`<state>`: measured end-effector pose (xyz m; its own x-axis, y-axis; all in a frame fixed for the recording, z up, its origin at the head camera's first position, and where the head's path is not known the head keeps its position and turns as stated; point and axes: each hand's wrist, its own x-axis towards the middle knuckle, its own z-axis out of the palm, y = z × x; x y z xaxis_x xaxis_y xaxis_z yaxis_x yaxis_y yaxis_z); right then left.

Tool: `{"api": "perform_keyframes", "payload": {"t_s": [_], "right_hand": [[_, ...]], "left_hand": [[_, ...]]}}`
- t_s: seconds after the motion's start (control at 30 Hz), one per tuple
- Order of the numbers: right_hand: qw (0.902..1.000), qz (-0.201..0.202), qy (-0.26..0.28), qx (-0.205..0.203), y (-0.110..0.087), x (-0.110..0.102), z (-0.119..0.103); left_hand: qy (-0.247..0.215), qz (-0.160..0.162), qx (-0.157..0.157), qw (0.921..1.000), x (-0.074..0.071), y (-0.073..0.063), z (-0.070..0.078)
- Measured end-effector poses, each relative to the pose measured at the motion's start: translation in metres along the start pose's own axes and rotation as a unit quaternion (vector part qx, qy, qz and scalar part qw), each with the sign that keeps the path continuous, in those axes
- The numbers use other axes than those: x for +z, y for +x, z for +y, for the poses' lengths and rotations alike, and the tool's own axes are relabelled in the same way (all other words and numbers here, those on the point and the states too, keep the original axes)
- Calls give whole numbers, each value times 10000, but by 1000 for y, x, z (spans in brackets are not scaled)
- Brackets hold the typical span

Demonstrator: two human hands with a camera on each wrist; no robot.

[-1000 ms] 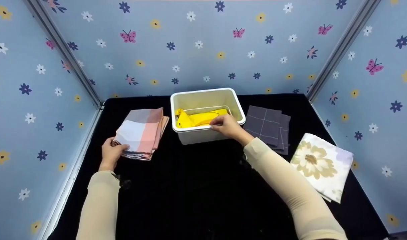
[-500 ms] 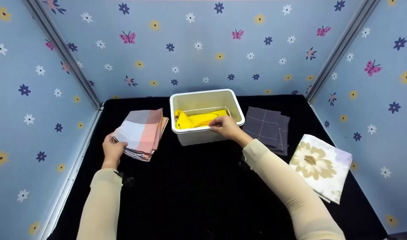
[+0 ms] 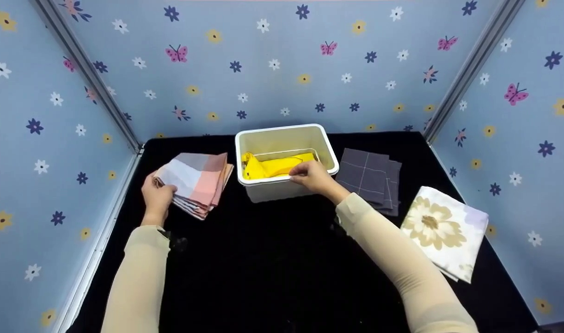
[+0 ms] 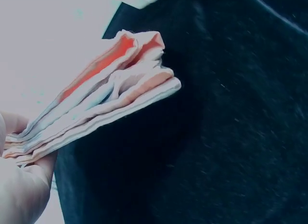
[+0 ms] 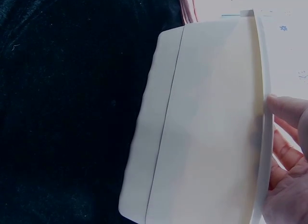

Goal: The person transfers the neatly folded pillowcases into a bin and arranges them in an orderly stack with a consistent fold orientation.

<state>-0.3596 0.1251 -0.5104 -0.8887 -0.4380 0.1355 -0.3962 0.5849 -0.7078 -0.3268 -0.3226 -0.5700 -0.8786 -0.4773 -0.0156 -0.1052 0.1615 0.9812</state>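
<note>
My left hand (image 3: 157,196) grips the left edge of a folded plaid cloth (image 3: 194,178) in white, grey and pink. In the left wrist view the cloth's stacked layers (image 4: 106,94) extend from between thumb and fingers, above the black surface. A white plastic bin (image 3: 275,192) stands at the centre back, with a yellow cloth (image 3: 282,165) inside. My right hand (image 3: 316,178) pinches the bin's near rim. The right wrist view shows the thumb (image 5: 284,108) at the rim and the bin's outer wall (image 5: 207,113).
A dark grey checked cloth (image 3: 365,173) lies folded to the right of the bin. Farther right and nearer is a folded white cloth with a flower print (image 3: 448,236). Blue floral panels (image 3: 282,60) enclose the black-covered table (image 3: 272,268) at the back and sides.
My left hand has moved slightly away from me, raising the plaid cloth's near left edge, and its layers now fan apart. The right hand has stayed on the bin's rim.
</note>
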Motion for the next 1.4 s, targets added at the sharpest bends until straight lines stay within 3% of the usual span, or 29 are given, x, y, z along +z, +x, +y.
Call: {"api": "perform_keyframes", "payload": {"t_s": [0.23,0.47,0.6,0.87,1.1,1.4], "right_hand": [[10000,29,-17,-32,1,0,-1],[10000,25,-22,-75,2,1,0],[10000,26,-28,-75,1,1,0],[9999,43,-56,-108,1,2,1],[10000,40,53,-66,0,1,1],[9999,61,109,-98,1,2,2]], "left_hand": [[-174,56,229,9996,2,5,23],[0,-22,452,9990,-2,12,38],[-124,-101,570,9982,-4,13,46],[-104,-431,636,9970,-12,11,65],[85,-507,770,9957,-16,13,79],[269,-1073,795,9907,-24,12,99]]}}
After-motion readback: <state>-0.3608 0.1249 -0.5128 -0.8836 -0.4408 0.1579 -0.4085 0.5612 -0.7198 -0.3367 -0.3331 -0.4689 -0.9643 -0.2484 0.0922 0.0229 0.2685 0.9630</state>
